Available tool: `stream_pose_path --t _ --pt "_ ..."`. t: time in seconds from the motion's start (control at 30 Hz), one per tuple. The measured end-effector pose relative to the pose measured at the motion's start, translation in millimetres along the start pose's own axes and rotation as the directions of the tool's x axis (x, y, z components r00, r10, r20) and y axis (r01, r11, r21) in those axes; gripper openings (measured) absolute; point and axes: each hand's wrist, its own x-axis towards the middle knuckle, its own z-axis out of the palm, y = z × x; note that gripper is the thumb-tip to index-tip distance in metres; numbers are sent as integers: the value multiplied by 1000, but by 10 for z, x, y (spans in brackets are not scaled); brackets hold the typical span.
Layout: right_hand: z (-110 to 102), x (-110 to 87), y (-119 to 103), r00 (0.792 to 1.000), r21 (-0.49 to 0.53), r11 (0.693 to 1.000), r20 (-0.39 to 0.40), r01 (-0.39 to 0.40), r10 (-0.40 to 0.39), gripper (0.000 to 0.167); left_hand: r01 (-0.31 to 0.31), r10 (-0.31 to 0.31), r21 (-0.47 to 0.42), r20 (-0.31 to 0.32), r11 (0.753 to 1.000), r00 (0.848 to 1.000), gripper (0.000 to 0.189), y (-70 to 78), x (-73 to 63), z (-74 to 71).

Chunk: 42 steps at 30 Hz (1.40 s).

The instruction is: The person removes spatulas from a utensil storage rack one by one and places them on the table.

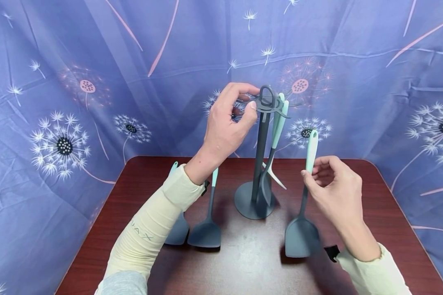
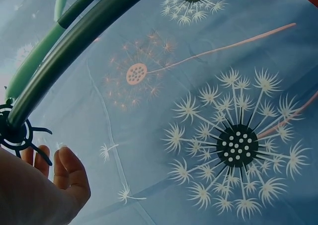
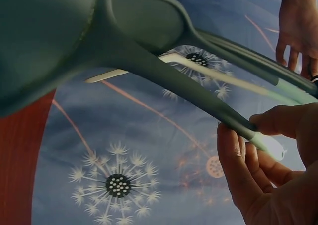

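Observation:
My right hand (image 1: 336, 188) pinches a spatula (image 1: 302, 237) between thumb and fingers, low on its mint-green handle. Its broad dark-grey blade hangs downward, close over the table. In the right wrist view the spatula's neck (image 3: 184, 91) runs down into the fingertips. My left hand (image 1: 229, 114) grips the hooked top rack of a dark utensil stand (image 1: 260, 159), thumb at the front rim and index finger by the top loop. From the rack's right side hang utensils with mint handles (image 1: 280, 123), among them a dark-headed one (image 1: 266, 186) and one with a pale end (image 1: 275, 177).
Two more grey spatulas, one nearer the stand (image 1: 206, 235) and one partly behind the left sleeve (image 1: 178, 231), lie on the left of the dark red wooden table (image 1: 251, 262). A blue curtain (image 1: 170, 114) with dandelion prints hangs behind the table.

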Motion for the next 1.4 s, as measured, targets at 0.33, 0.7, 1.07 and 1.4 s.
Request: stream_pose_path --t 0.33,0.7,1.07,1.4 --pt "-16 15 216 996 -87 994 45 -71 75 21 -6 6 -3 4 1000 1000 34 -1 5 5" --pt "15 54 512 987 -176 978 97 -113 132 22 -8 8 2 1 1000 1000 34 8 10 -5" --pt "67 141 718 964 -250 959 192 -135 186 25 -6 6 8 0 1000 1000 33 9 13 6" --pt "210 178 833 928 -285 947 294 -146 231 25 -2 2 9 -1 1000 1000 33 -1 8 0"
